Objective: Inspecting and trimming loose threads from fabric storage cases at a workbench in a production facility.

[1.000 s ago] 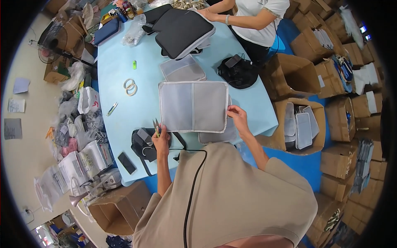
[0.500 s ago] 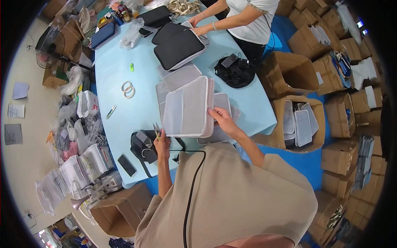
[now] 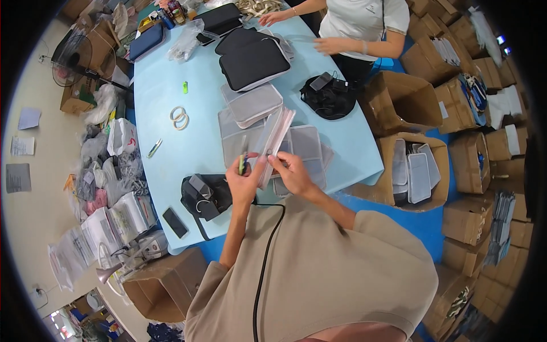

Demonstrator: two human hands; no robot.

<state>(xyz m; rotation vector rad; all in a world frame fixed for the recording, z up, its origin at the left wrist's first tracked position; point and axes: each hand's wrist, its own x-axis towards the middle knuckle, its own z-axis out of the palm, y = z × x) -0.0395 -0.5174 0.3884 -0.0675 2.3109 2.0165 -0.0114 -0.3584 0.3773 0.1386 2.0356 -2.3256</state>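
My left hand (image 3: 242,179) is closed around yellow-handled scissors (image 3: 244,163) and also holds a light grey zippered case (image 3: 277,128), which is tilted up on its edge with its pinkish zipped side showing. My right hand (image 3: 290,174) pinches that side near a small metal piece, probably the zipper pull, close to my left thumb. More grey cases with mesh panels (image 3: 307,142) lie beneath my hands, and another grey stack (image 3: 250,102) lies just beyond them.
Black sleeves (image 3: 253,65) lie on the pale blue table (image 3: 159,102), with tape rings (image 3: 179,118), a phone (image 3: 175,222) and two black bags (image 3: 208,196) (image 3: 325,102). A co-worker (image 3: 359,34) stands at the far right. Cardboard boxes (image 3: 399,100) crowd the right side.
The case has turned from lying face up to standing on its edge. My hands have moved together at it. The co-worker's hands have pulled back from the black sleeves.
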